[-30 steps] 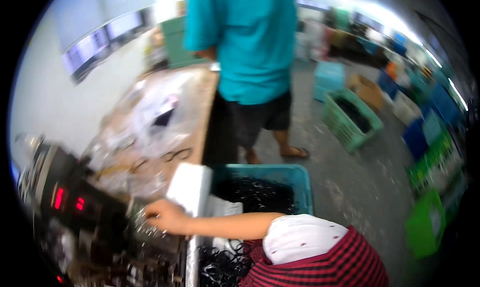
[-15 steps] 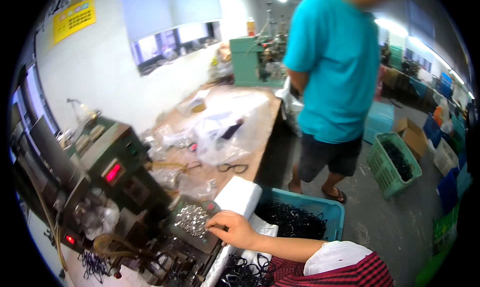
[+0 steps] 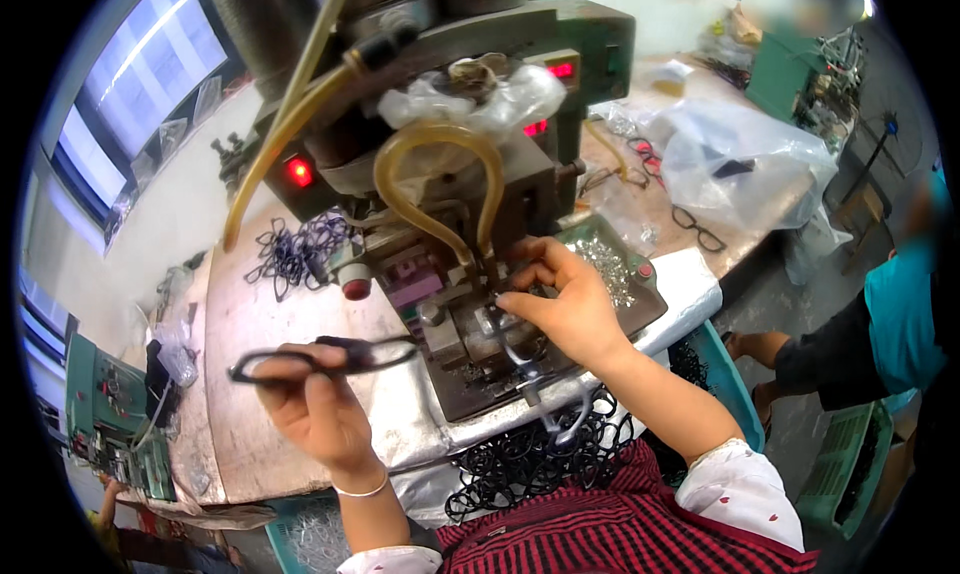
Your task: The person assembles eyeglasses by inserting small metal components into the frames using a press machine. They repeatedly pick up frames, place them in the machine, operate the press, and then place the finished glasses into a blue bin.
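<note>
My left hand [image 3: 322, 419] grips a black eyeglass frame [image 3: 355, 354] over the table, to the left of a bench machine [image 3: 530, 34]. At the machine's work point, my right hand [image 3: 575, 309] has thumb and fingers brought together beside the metal fixture [image 3: 480, 329]. Whatever lies between those fingertips is too small to make out. A shiny, curved piece [image 3: 525, 369] sticks out of the fixture toward me; its kind is unclear. Just right of my right hand, small silvery metal parts [image 3: 605, 266] lie heaped on a dark tray [image 3: 650, 309].
Black eyeglass frames [image 3: 520, 464] are piled at my lap. Dark frames [image 3: 300, 249] lie left of the machine, below a red-tipped button [image 3: 355, 282]. Yellowish hoses [image 3: 440, 134] loop in front. A plastic bag [image 3: 740, 164] covers the back right; a person [image 3: 905, 304] stands beyond.
My view has swung left and down onto the machine. The right hand has gone from the heap of metal parts to the fixture. My left hand with the eyeglass frame has come into view.
</note>
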A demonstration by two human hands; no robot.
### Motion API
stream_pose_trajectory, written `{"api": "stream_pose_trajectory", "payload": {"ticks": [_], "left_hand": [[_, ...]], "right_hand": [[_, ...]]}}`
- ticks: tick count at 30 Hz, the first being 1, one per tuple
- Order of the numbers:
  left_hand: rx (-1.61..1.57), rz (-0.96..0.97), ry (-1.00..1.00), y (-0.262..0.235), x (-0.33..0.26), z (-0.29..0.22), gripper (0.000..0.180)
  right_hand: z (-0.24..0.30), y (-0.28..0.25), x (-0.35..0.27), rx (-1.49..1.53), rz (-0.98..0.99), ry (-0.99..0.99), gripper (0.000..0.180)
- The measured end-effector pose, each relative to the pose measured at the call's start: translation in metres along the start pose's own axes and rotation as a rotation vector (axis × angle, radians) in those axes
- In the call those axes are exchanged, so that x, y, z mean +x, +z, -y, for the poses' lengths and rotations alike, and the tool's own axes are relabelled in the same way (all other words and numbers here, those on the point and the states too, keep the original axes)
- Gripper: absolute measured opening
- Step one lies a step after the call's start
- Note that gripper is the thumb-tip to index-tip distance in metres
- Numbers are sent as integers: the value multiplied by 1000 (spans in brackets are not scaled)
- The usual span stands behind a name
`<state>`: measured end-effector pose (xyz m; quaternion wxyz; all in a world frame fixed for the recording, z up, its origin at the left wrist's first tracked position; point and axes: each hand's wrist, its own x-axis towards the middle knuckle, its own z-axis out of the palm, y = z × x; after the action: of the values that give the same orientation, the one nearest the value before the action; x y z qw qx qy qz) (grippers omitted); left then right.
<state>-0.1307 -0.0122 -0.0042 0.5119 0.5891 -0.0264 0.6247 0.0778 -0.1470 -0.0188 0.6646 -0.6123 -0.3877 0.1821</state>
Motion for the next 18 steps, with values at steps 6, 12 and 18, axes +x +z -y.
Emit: {"api": "stream_pose_trajectory", "payload": {"ticks": [6,12,18], "left_hand": [[271,81,30,40,36,-1,18],[337,387,143,45,8,-16,14],[645,834,645,73,-3,7,24]], "right_hand": [[12,18,-3,447,-51,147,46],[17,-16,-26,78,88,-87,45],[-94,-86,-14,-1127,-293,-199,23]]}}
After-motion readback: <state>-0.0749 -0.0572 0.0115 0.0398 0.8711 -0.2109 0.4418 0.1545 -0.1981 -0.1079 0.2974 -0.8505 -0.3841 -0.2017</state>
